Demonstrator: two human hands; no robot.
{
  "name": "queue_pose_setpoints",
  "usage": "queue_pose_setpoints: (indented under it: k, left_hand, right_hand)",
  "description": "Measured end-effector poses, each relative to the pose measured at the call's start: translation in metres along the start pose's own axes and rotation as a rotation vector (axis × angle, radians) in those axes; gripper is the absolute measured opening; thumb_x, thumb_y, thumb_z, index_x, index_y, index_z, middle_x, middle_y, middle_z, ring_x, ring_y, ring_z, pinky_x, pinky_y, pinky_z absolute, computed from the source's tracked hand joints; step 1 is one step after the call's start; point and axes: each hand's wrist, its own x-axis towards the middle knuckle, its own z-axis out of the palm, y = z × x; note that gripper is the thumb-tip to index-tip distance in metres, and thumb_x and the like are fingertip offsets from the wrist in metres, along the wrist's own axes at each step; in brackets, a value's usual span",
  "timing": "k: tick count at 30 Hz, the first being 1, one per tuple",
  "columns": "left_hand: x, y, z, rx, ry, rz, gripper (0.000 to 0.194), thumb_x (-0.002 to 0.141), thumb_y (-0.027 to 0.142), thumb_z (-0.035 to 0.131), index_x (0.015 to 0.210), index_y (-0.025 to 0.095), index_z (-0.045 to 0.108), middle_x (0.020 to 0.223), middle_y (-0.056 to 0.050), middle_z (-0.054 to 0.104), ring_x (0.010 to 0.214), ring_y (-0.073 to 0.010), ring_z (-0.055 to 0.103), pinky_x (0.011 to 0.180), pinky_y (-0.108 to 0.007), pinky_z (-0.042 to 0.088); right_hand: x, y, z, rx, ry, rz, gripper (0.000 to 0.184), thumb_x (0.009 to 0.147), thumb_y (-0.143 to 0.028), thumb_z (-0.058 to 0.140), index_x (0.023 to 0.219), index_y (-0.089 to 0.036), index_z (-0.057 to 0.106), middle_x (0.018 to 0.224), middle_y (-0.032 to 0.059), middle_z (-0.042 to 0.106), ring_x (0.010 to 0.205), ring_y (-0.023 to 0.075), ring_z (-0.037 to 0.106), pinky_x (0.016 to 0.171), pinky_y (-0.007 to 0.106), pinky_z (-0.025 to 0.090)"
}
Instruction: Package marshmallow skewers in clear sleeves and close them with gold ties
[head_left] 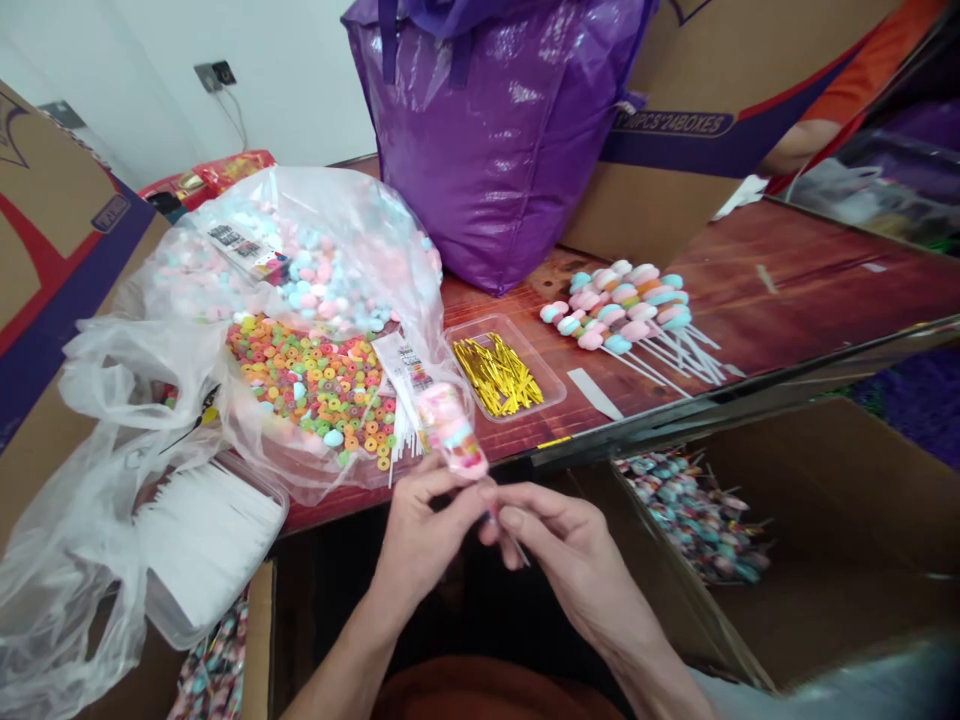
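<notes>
My left hand (424, 525) and my right hand (559, 545) meet just below the table's front edge. Both pinch the lower end of a wrapped candy skewer (450, 428), a pink and pastel stack in clear film that points up and away from me. The fingers of both hands are closed round its stick at the wrap's neck. Just beyond it lie a clear bag of colourful ring candies (319, 380) and a bag of pastel marshmallows (315, 265). A clear tray of gold twist ties (499, 375) sits to the right of the skewer.
Unwrapped marshmallow skewers (630, 305) lie on the red-brown table (810, 290). A purple bag (495, 130) stands behind. A cardboard box (847, 540) at right holds finished wrapped skewers (694, 515). White sticks in a plastic tub (206, 530) sit at left, with cardboard boxes around.
</notes>
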Motion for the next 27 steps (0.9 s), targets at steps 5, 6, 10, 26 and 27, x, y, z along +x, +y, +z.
queue_pose_setpoints:
  k: [5, 6, 10, 26, 27]
  left_hand:
    - [0.034, -0.008, -0.005, 0.449, -0.024, 0.276, 0.015, 0.091, 0.027, 0.065, 0.096, 0.024, 0.079, 0.096, -0.007, 0.070, 0.094, -0.0220, 0.062, 0.087, -0.035, 0.048]
    - [0.044, -0.012, -0.010, 0.561, 0.110, 0.312, 0.016, 0.091, 0.026, 0.064, 0.100, 0.024, 0.078, 0.101, -0.008, 0.069, 0.097, -0.0235, 0.061, 0.090, -0.037, 0.047]
    - [0.079, -0.026, -0.033, 0.852, 0.347, 0.306, 0.021, 0.085, 0.021, 0.068, 0.105, 0.020, 0.074, 0.102, -0.010, 0.063, 0.099, -0.0260, 0.059, 0.089, -0.040, 0.046]
    - [0.037, -0.018, -0.020, 0.465, 0.502, 0.472, 0.010, 0.088, 0.024, 0.066, 0.085, 0.021, 0.075, 0.090, -0.005, 0.064, 0.086, -0.0179, 0.063, 0.078, -0.030, 0.050]
    - [0.029, -0.018, -0.015, 0.435, 0.492, 0.475, 0.010, 0.088, 0.022, 0.066, 0.087, 0.022, 0.076, 0.092, -0.006, 0.064, 0.087, -0.0183, 0.063, 0.080, -0.030, 0.051]
  right_hand:
    - [-0.012, 0.018, -0.044, 0.380, 0.363, 0.033, 0.025, 0.074, -0.037, 0.085, 0.076, -0.019, 0.069, 0.057, -0.0048, 0.052, 0.048, 0.0056, 0.040, 0.048, 0.020, 0.036]
    - [-0.013, 0.022, -0.061, 0.482, 0.461, -0.007, 0.027, 0.070, -0.035, 0.088, 0.074, -0.020, 0.066, 0.058, -0.0060, 0.049, 0.048, 0.0055, 0.039, 0.048, 0.020, 0.037]
    - [-0.012, 0.033, -0.136, 0.608, 0.766, -0.105, 0.023, 0.070, -0.025, 0.083, 0.072, -0.020, 0.060, 0.067, -0.0042, 0.051, 0.049, 0.0070, 0.040, 0.046, 0.024, 0.041]
    - [0.039, 0.009, 0.029, -0.080, 0.192, -0.175, 0.031, 0.082, -0.038, 0.075, 0.106, -0.018, 0.073, 0.090, 0.0054, 0.076, 0.073, 0.0173, 0.068, 0.060, 0.027, 0.056]
    - [0.046, 0.012, 0.039, -0.044, 0.193, -0.171, 0.030, 0.082, -0.037, 0.075, 0.104, -0.018, 0.074, 0.089, 0.0048, 0.075, 0.076, 0.0180, 0.068, 0.065, 0.028, 0.057]
